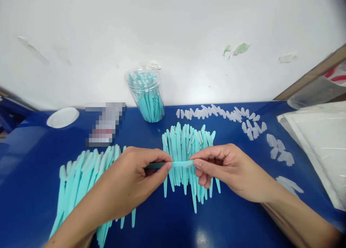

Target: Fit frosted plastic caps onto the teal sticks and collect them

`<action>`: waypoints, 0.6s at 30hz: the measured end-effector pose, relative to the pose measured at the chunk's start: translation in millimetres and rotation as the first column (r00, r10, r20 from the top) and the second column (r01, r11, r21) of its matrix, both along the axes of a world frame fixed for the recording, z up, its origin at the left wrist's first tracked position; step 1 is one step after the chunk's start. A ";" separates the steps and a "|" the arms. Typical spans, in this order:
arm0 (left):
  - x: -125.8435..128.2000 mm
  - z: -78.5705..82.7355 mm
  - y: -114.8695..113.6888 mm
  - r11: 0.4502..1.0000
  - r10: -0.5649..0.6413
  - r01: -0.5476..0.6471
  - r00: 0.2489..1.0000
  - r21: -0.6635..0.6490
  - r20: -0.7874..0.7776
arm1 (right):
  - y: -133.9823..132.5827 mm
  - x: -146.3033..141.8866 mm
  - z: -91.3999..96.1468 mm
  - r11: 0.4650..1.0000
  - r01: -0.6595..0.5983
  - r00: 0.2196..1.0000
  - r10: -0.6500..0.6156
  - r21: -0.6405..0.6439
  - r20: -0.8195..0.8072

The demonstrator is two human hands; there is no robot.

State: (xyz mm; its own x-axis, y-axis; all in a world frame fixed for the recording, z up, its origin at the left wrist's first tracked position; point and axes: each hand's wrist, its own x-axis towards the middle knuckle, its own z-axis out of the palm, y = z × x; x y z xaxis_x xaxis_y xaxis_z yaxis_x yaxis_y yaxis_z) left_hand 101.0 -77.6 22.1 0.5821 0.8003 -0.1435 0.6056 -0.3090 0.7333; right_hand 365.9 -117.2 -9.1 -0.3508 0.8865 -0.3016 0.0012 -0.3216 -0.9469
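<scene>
A turquoise eyebrow razor (pixel 178 164) lies level between my two hands. My left hand (pixel 143 172) is closed, pinching its handle between thumb and fingers. At the blade end, the thumb and forefinger of my right hand (pixel 227 168) pinch the tip, where a translucent blade cap (pixel 189 163) appears to sit. Right behind and below the held razor spreads a pile of turquoise razors (pixel 178 143), blade ends pointing away from me. Another pile of razors (pixel 83 172) lies to the left, partly hidden by my left hand and forearm.
A clear plastic tub (pixel 146 96) full of razors stands by the white wall. Loose translucent caps (pixel 202 113) curve along the back and right of the blue table (pixel 232 226). A round white lid (pixel 63 117) lies back left, near a blurred-out item (pixel 105 125). White plastic packaging (pixel 319 143) sits right.
</scene>
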 end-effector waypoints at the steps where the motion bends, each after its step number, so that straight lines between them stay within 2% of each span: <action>1: 1.6 -0.7 -1.0 1.000 -0.007 0.007 1.000 0.014 0.002 | -0.5 -0.6 0.1 1.000 0.001 1.000 -0.001 -0.008 -0.002; 8: 3.5 2.6 -4.6 0.982 -0.062 0.078 0.994 0.174 -0.093 | -1.8 -6.7 3.4 1.000 -0.012 1.000 0.013 -0.026 0.021; 11: 4.8 9.4 -4.2 0.983 -0.070 0.086 0.992 0.163 -0.105 | -1.9 -9.1 5.3 0.999 -0.051 0.998 0.052 -0.017 0.023; 13: -2.8 13.3 -5.8 0.990 -0.023 0.039 0.992 0.135 -0.121 | -2.8 -7.9 7.6 0.999 -0.035 0.997 0.033 0.031 0.064; 15: -22.7 13.7 -11.3 0.976 0.165 -0.143 0.977 0.166 -0.131 | -3.9 -3.1 11.1 0.991 0.043 0.984 -0.065 0.128 0.169; 16: -37.1 12.2 -16.1 0.936 0.310 -0.279 0.942 0.217 -0.126 | -4.4 0.6 13.0 0.975 0.095 0.962 -0.142 0.199 0.235; 18: -70.9 6.3 -29.1 0.746 0.618 -0.553 0.783 0.370 -0.076 | -4.7 9.4 16.4 0.919 0.176 0.880 -0.307 0.353 0.361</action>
State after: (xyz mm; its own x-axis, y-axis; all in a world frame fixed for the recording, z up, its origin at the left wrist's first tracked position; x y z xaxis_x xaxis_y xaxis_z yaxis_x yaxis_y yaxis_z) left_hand 30.1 -106.7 28.4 -0.0278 0.9924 0.1196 0.8541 -0.0386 0.5186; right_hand 375.3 -121.9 7.3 -0.0202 0.9971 -0.0740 0.3615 -0.0618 -0.9303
